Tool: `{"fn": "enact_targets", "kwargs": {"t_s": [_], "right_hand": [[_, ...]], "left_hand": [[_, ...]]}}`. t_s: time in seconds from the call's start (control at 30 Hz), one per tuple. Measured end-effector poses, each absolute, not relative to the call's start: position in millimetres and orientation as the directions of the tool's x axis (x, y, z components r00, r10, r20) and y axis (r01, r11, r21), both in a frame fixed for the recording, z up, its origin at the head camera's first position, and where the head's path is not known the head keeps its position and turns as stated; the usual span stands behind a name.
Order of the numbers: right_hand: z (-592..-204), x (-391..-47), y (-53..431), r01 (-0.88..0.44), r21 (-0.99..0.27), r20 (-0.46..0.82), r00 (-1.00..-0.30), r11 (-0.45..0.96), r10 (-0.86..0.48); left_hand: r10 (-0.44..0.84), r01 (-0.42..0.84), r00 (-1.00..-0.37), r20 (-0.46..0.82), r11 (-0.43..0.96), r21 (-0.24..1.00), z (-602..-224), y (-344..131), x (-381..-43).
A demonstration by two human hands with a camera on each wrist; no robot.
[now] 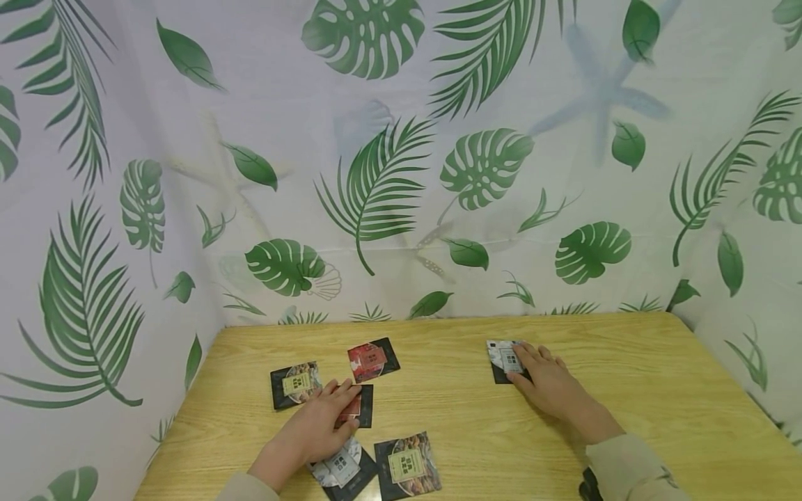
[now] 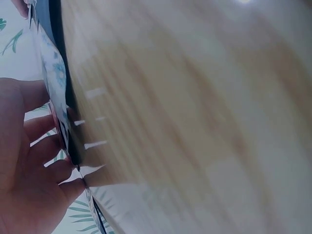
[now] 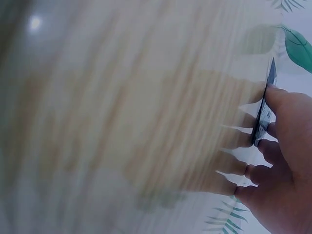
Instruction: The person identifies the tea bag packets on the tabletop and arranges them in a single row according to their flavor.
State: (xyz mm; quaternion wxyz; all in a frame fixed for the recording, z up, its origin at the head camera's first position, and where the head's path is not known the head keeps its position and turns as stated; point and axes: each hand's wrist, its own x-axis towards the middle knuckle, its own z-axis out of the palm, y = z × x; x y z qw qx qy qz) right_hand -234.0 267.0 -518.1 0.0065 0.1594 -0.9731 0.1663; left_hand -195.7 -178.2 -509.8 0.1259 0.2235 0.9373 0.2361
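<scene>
In the head view my left hand (image 1: 316, 424) rests palm down, its extended fingers across a red-and-black packet (image 1: 366, 410). Its thumb reaches over the upper edge of a white-and-black packet (image 1: 346, 470) nearer me. Far to the right, my right hand (image 1: 551, 383) lies with spread fingers on another white-and-black packet (image 1: 498, 358), covering its right side. The right wrist view catches that packet edge-on as a thin sliver (image 3: 263, 119), fingertips on it and on the tabletop beside it. In the left wrist view the fingers touch packets lying flat, a pale one (image 2: 53, 66) foremost.
A black packet with a yellow label (image 1: 296, 384) lies left of the left fingertips. Behind them is a tilted red-and-black packet (image 1: 374, 359). Another yellow-labelled packet (image 1: 409, 465) lies at the front. The wooden table (image 1: 438, 390) meets a leaf-printed cloth backdrop (image 1: 388, 292) behind and at both sides.
</scene>
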Motion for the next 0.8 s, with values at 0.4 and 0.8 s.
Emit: {"fn": "enact_targets", "kwargs": {"t_s": [0.4, 0.8], "right_hand": [[-520.8, -238.2, 269.1, -0.294, -0.357, 0.048, -0.954, 0.887, -0.297], [-521.9, -236.7, 268.9, -0.278, -0.384, 0.027, -0.957, 0.88, -0.29]], "left_hand": [[0.476, 0.358, -0.869, -0.134, 0.793, 0.493, -508.0, -177.9, -197.4], [0.479, 0.375, -0.871, -0.112, 0.794, 0.479, -509.7, -181.3, -197.2]]}}
